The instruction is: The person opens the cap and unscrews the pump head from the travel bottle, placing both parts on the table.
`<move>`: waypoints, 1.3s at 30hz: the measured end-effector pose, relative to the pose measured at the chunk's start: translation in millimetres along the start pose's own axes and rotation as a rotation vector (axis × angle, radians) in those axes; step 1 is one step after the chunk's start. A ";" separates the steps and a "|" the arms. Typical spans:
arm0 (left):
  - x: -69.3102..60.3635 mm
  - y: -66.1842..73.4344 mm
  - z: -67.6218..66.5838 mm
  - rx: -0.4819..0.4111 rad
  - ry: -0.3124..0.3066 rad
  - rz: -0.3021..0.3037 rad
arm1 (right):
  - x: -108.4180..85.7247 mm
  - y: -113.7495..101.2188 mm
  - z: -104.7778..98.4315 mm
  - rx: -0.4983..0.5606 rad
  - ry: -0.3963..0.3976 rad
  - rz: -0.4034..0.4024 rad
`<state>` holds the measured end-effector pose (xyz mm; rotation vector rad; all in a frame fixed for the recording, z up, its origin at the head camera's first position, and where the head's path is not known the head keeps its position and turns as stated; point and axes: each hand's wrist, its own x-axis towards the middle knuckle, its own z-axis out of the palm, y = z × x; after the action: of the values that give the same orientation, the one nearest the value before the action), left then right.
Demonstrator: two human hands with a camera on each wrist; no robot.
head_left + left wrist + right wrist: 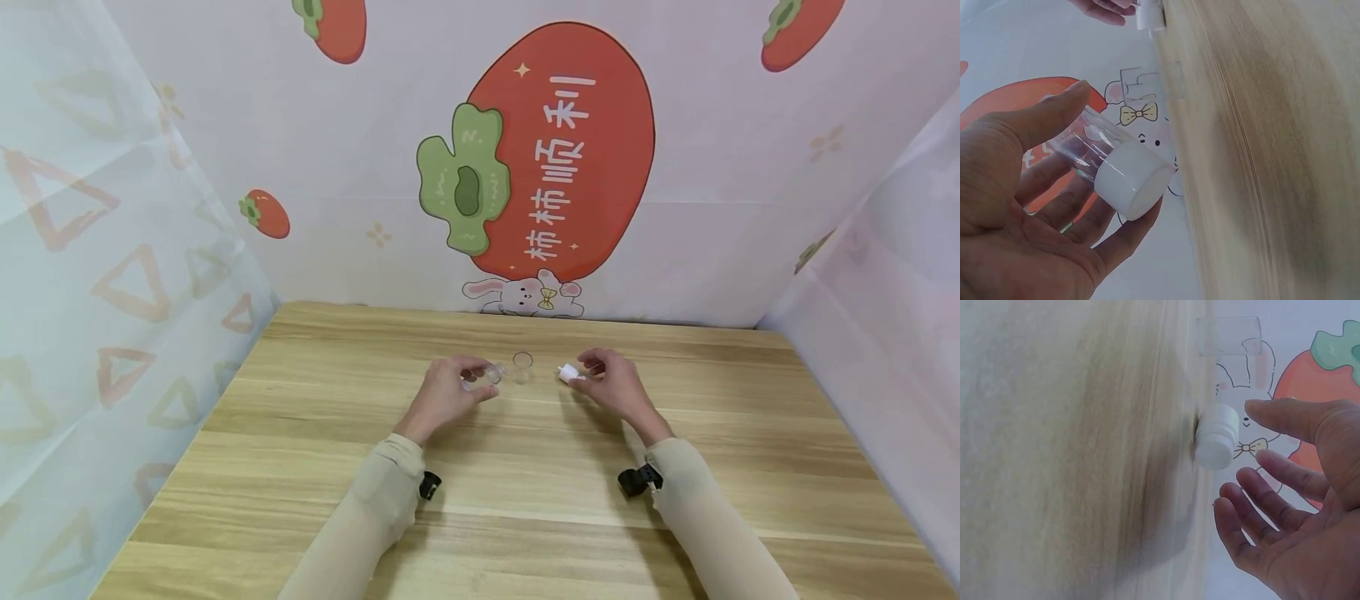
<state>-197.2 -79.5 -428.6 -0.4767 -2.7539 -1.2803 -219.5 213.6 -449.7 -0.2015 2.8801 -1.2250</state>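
Observation:
My left hand (444, 390) holds a small clear bottle (1088, 144) between thumb and curled fingers. A white cylindrical end (1132, 178) of the bottle faces the camera in the left wrist view, tilted above the table. My right hand (1300, 540) is beside a small white cylindrical piece (1217, 434) on the table, its fingers spread and loosely bent. A gap shows between that hand's fingers and the white piece in the right wrist view. Between the hands, a clear hollow cylinder (522, 368) stands on the table; its thin walls are hard to make out.
The wood-grain table (525, 500) runs back to a white printed backdrop (360, 167) with persimmon pictures. Similar sheets hang at the left and right sides. Dark bands (636, 482) sit at both wrists.

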 end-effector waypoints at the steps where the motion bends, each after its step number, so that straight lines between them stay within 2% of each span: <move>1: 0.8 -1.0 0.0 -0.003 0.003 -0.008 | -1.2 -0.2 -0.7 0.000 0.001 -0.003; 13: 7.4 -15.5 3.2 -0.095 0.057 -0.112 | -12.3 -0.3 -4.0 -0.005 -0.003 -0.020; 29: 13.4 -23.8 4.7 -0.181 0.086 -0.237 | -20.5 -4.0 -3.5 -0.021 -0.002 -0.066; 39: 16.7 -27.8 7.8 -0.185 0.118 -0.238 | -24.0 -0.2 -1.8 -0.012 0.001 -0.080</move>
<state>-221.0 -86.2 -451.0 -0.0795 -2.6694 -1.5684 -195.8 217.6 -449.4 -0.3190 2.9079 -1.2194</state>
